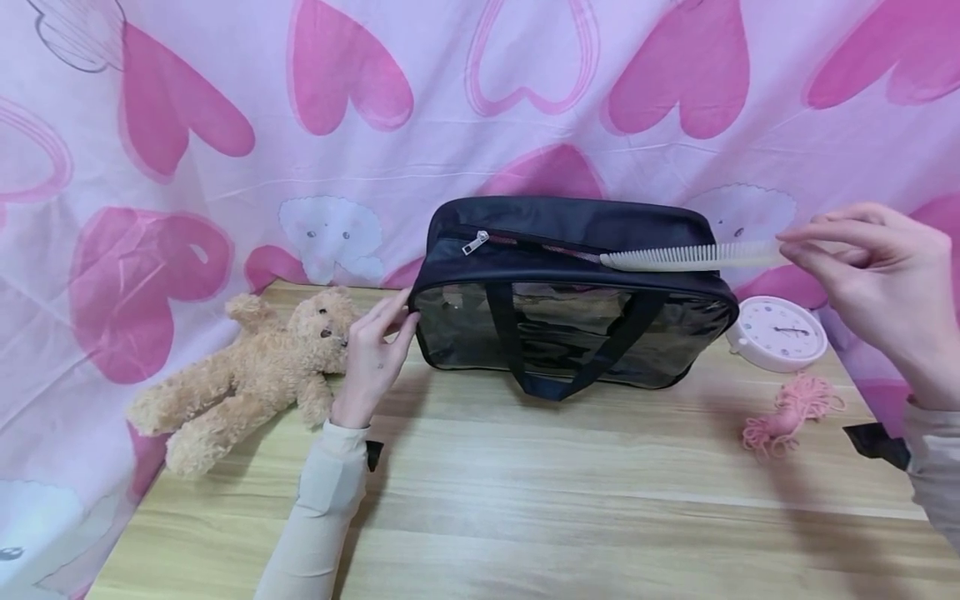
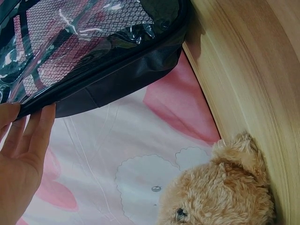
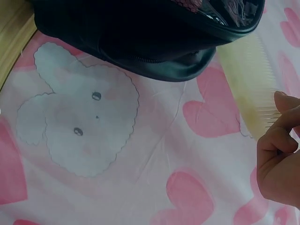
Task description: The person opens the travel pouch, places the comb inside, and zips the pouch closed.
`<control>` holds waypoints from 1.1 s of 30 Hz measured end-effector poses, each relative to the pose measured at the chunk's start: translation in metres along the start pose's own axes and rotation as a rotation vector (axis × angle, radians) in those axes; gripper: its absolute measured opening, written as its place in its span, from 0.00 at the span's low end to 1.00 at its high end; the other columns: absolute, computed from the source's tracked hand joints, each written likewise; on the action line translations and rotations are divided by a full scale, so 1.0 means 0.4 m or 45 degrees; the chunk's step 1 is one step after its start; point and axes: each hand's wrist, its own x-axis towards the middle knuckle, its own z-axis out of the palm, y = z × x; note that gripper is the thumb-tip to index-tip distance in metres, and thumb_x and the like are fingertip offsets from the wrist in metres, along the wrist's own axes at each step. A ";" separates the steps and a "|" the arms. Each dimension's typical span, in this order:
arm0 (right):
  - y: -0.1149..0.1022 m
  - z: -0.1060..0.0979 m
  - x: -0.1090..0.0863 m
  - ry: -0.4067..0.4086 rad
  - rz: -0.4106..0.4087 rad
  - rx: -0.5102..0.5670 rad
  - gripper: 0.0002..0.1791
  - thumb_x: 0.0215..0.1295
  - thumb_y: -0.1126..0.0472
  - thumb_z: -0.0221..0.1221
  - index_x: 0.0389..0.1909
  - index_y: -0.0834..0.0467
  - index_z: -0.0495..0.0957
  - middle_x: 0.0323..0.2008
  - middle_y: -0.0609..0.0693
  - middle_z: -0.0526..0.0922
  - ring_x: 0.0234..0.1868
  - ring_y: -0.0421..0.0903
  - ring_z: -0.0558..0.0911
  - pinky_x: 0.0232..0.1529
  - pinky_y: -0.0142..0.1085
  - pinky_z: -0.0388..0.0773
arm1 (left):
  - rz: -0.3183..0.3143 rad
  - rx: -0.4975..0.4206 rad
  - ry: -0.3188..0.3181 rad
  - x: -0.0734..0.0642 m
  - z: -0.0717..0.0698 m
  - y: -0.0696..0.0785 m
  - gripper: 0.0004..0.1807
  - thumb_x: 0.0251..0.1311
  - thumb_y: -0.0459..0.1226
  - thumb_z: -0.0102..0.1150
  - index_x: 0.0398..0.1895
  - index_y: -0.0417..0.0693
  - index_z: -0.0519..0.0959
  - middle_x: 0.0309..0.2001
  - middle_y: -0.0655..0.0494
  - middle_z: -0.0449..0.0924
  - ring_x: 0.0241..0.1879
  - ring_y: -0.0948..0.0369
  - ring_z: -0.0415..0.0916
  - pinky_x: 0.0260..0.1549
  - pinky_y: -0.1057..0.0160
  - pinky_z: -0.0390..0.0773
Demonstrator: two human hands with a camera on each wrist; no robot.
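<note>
We see the bag [image 1: 570,212] upright on the table [image 1: 525,517], clear front toward the person, handle [image 1: 551,388] drooping down that front. Left hand [image 1: 378,350] pinches the bag's left edge, thumb in front, fingers behind; we judge that grip steadies it. Right hand [image 1: 885,267] pinches the comb [image 1: 675,259] near its right end, so the rest sticks out free over the bag's top right. Comb lies near level, far tip at the zip slit [image 1: 570,252]; we can't tell if it's inside. Zip pull [image 1: 475,243] sits toward the left; slit looks parted to its right, which would explain the tip being there. Bear [image 1: 255,367] lies near the left hand, clock [image 1: 783,333] and yarn [image 1: 791,417] right of the bag; we reckon this spacing gives both hands room. Heart-print cloth [image 1: 348,75] hangs behind.
</note>
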 end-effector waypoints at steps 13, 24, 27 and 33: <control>0.035 0.031 0.042 -0.184 -0.211 -0.255 0.10 0.46 0.78 0.68 0.30 0.63 0.87 0.29 0.36 0.78 0.21 0.24 0.71 0.23 0.16 0.65 | -0.011 -0.030 -0.008 -0.016 0.011 -0.054 0.19 0.57 0.23 0.60 0.53 0.35 0.78 0.41 0.45 0.82 0.31 0.55 0.81 0.37 0.67 0.83; 0.020 0.077 0.082 -0.344 -0.303 -0.366 0.10 0.46 0.75 0.69 0.29 0.59 0.87 0.27 0.41 0.77 0.22 0.25 0.69 0.23 0.14 0.65 | -0.030 -0.014 0.015 -0.023 0.014 -0.068 0.19 0.53 0.20 0.62 0.51 0.32 0.79 0.39 0.42 0.82 0.30 0.54 0.81 0.35 0.63 0.84; 0.019 0.088 0.087 -0.398 -0.332 -0.394 0.09 0.48 0.74 0.69 0.29 0.59 0.87 0.28 0.43 0.78 0.24 0.25 0.69 0.24 0.17 0.65 | -0.030 -0.013 0.008 -0.023 0.011 -0.065 0.19 0.54 0.22 0.62 0.51 0.33 0.79 0.39 0.44 0.82 0.30 0.55 0.81 0.35 0.65 0.84; 0.010 0.107 0.103 -0.519 -0.400 -0.463 0.08 0.49 0.72 0.69 0.31 0.57 0.86 0.30 0.46 0.81 0.24 0.30 0.71 0.25 0.23 0.67 | -0.006 -0.034 -0.004 -0.022 0.014 -0.069 0.19 0.57 0.23 0.60 0.53 0.36 0.78 0.40 0.46 0.82 0.31 0.56 0.82 0.37 0.67 0.83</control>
